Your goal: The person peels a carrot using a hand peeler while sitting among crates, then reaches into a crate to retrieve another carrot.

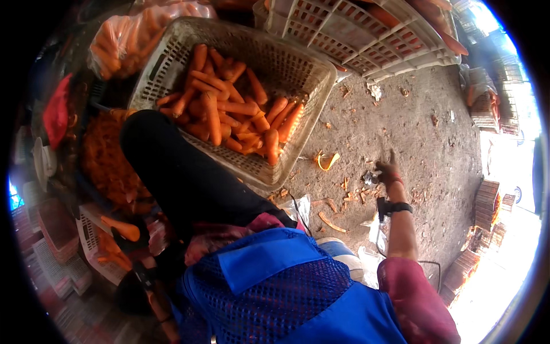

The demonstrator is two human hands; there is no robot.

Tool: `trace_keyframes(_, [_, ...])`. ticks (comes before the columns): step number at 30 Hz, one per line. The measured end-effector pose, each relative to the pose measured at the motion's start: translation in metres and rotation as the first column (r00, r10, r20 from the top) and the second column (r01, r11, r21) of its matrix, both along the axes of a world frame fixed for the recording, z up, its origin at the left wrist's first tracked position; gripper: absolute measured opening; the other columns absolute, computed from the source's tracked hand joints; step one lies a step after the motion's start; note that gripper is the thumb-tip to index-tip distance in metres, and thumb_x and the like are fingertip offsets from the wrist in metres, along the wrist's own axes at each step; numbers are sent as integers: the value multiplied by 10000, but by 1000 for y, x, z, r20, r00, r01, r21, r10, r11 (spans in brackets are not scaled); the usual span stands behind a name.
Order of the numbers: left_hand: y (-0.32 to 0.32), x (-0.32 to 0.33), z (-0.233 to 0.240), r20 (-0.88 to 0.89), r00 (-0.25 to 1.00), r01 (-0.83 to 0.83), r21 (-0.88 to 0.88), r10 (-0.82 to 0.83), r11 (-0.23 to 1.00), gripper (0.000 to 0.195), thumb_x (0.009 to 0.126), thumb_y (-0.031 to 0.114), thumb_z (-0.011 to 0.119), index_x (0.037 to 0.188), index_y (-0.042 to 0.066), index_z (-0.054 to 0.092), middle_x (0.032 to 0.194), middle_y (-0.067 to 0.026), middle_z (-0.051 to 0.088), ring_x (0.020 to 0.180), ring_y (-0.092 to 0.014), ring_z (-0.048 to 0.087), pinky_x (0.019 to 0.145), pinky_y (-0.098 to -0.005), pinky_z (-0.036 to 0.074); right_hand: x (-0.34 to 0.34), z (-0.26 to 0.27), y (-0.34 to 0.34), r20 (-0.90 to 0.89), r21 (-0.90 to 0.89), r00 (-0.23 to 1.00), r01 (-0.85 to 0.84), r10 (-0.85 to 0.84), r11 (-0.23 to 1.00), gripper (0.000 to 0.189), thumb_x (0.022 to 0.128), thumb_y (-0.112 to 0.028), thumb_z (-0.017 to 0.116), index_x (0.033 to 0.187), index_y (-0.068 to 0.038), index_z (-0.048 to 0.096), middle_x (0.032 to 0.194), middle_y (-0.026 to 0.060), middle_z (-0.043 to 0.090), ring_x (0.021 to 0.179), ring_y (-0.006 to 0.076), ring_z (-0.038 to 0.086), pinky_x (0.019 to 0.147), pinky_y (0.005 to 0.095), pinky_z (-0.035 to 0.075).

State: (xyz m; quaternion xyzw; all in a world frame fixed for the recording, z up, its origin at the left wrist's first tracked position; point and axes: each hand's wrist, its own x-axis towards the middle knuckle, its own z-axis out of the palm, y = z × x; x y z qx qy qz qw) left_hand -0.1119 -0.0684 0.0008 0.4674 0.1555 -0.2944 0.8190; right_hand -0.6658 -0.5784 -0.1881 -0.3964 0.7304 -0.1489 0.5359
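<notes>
My right hand (390, 171), dark over the palm and fingers, is held out over the littered ground at the right with fingers apart and nothing in it. Its wrist wears a red band and a black strap. At the lower left, my left hand (131, 248), dark and partly in shadow, appears closed on a carrot (123, 228) beside a white plastic basket (88, 234) with carrot pieces in it. Beyond my black-clad knee stands a dirty perforated plastic crate (316, 101) holding many whole carrots (212, 118) and some peelings.
A pale slatted crate (335, 32) with carrots stands at the top. A clear bag of carrots (129, 38) is at upper left, above an orange heap (107, 163) of what look like peelings. Peel scraps (328, 161) and plastic film (300, 208) lie on the ground. More stacked crates (487, 204) line the right.
</notes>
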Motion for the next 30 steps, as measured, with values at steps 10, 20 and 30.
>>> trace_keyframes(10, [-3, -4, -4, -45, 998, 43, 35, -41, 998, 484, 875, 416, 597, 1231, 97, 524, 1259, -164, 503, 1140, -285, 484, 941, -470, 369, 81, 34, 31, 140, -42, 968, 217, -209, 975, 149, 795, -179, 776, 826, -114, 645, 557, -4, 518, 406, 130, 467, 362, 283, 382])
trace_keyframes(20, [-20, 0, -13, -60, 991, 117, 5, -117, 993, 464, 862, 381, 618, 1205, 81, 531, 1211, -157, 522, 1086, -262, 510, 896, -429, 399, -98, 31, 47, -239, 55, 963, 140, -123, 989, 359, 792, -180, 797, 1027, -63, 552, 643, 47, 552, 455, 146, 456, 365, 302, 325])
trace_keyframes(30, [-26, -3, -7, -46, 988, 145, 7, -144, 989, 445, 850, 346, 639, 1178, 64, 538, 1163, -150, 542, 1032, -239, 535, 850, -387, 430, -66, 46, 49, -89, -175, 958, 253, -271, 952, 268, 830, -99, 696, 1061, -78, 561, 640, 90, 611, 395, 176, 521, 334, 362, 403])
